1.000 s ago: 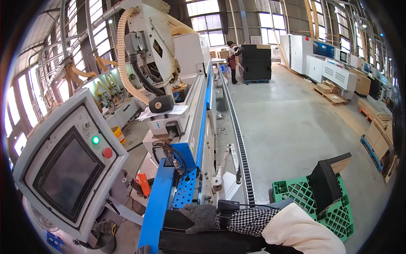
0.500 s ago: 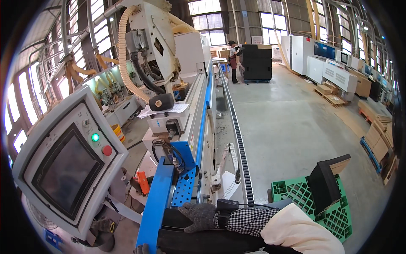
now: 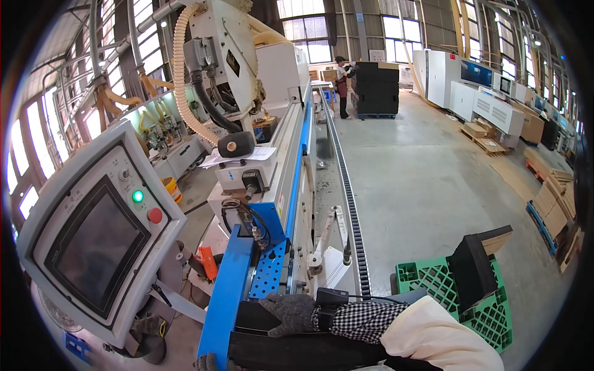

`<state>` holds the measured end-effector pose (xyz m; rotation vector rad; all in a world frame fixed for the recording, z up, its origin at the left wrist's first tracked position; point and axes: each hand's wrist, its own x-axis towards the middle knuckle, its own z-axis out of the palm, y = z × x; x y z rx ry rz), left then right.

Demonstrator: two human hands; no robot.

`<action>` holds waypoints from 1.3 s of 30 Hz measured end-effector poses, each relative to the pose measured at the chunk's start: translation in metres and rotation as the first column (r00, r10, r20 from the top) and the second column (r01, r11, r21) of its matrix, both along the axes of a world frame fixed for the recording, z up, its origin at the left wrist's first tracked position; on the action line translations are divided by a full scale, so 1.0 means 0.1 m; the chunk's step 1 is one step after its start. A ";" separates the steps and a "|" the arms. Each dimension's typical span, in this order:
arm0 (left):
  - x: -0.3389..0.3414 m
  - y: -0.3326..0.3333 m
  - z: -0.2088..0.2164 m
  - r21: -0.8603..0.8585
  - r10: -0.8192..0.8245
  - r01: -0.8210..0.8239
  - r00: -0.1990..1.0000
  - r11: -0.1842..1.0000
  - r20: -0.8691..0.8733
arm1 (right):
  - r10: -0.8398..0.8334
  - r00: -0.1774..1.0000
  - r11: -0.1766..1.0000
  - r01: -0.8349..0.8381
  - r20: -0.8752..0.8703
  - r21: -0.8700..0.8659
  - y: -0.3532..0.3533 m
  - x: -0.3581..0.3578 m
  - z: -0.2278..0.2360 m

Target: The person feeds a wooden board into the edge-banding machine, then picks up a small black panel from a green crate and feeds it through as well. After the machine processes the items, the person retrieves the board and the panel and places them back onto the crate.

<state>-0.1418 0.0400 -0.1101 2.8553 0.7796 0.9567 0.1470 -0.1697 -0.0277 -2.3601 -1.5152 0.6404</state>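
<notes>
My right hand, in a dark grey knitted glove, lies on a flat black panel with its fingers stretched out and the thumb apart. That panel butts up to a long blue metal bar of the machine. Nearer to me runs a second long black piece; whether it is a board edge or clothing I cannot tell. Only some gloved fingers of my left hand show at the lower edge, beside the bar's near end. What they hold, if anything, is hidden. A perforated blue plate sits beyond my right hand.
A control console with a lit green button stands at the left. Along the machine stretches a roller track. Black boards lean on a green plastic pallet at the right. Another person stands far off by a black stack.
The view has shifted very slightly. Both hands keep practically the same places, the right one still on the black panel.
</notes>
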 end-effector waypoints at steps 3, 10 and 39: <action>0.00 0.00 -0.01 -0.011 0.003 -0.003 1.000 1.000 0.007 | 0.007 1.000 1.000 -0.007 0.001 0.013 0.00 0.00 0.00; 0.01 -0.02 0.00 0.001 0.015 -0.015 1.000 1.000 0.011 | 0.004 1.000 1.000 -0.004 0.014 0.008 0.00 0.00 0.02; -0.01 0.04 -0.09 0.011 0.008 -0.009 1.000 1.000 0.010 | -0.005 0.995 0.998 -0.001 0.100 0.059 0.02 0.00 -0.13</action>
